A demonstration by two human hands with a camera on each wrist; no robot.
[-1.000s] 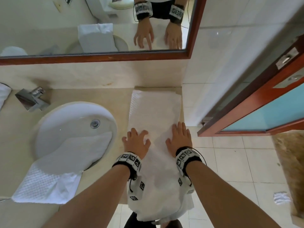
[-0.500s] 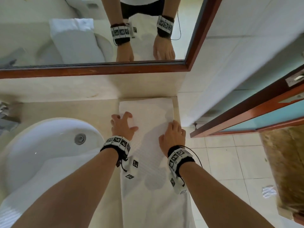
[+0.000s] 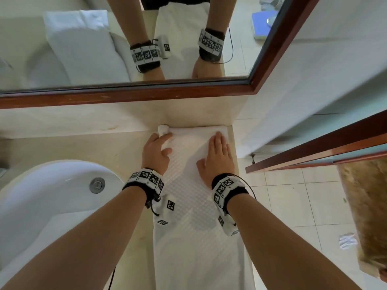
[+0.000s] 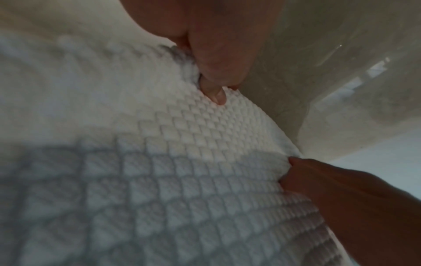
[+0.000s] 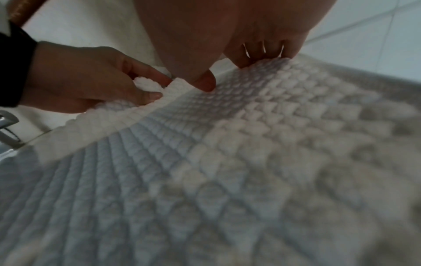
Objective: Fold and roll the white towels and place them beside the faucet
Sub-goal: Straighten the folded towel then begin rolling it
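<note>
Softness governs how the folded white waffle-weave towel [image 3: 194, 195] will handle: I judge it light, limp and thick, giving under any press, so it wants a hold at both far corners at once to start an even roll. It lies as a long strip along the pale stone counter [image 3: 88, 147], its far end against the back wall under the wood-framed mirror [image 3: 146, 95], its near end running towards the person. The left hand [image 3: 156, 152] pinches the bunched far-left corner between thumb and curled fingers. The right hand [image 3: 217, 158] lies flat near the far-right edge, fingers straight and together. The raised squares should grip layer on layer. A glossy white basin [image 3: 52, 195] sits to the left.
</note>
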